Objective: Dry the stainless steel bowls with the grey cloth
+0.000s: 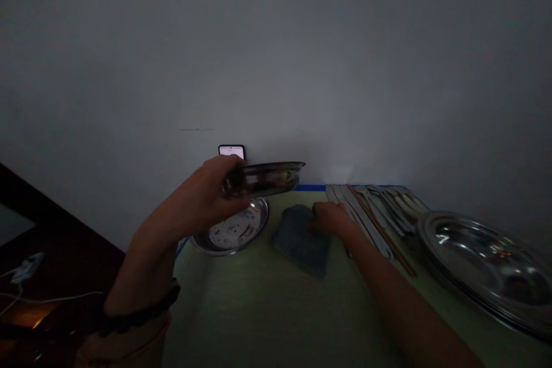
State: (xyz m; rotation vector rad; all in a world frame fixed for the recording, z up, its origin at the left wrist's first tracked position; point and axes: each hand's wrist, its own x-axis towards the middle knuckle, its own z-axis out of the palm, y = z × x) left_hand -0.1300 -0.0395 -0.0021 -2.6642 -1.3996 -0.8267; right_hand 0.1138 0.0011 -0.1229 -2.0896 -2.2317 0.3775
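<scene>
My left hand [213, 190] is closed on the rim of a steel plate [269, 177] and holds it level in the air. Right below it a second steel plate [233, 233] lies on the pale green table [267, 305]. My right hand [330, 218] rests on the far edge of a folded blue-grey cloth [299, 240] in the middle of the table, its fingers pressed down on the fabric. The scene is dim.
A row of steel cutlery with a wooden stick [375, 213] lies to the right of the cloth. Large steel trays [487, 264] are stacked at the right edge. A phone [232, 151] leans on the wall. Dark furniture with a white cable [30, 282] stands at left.
</scene>
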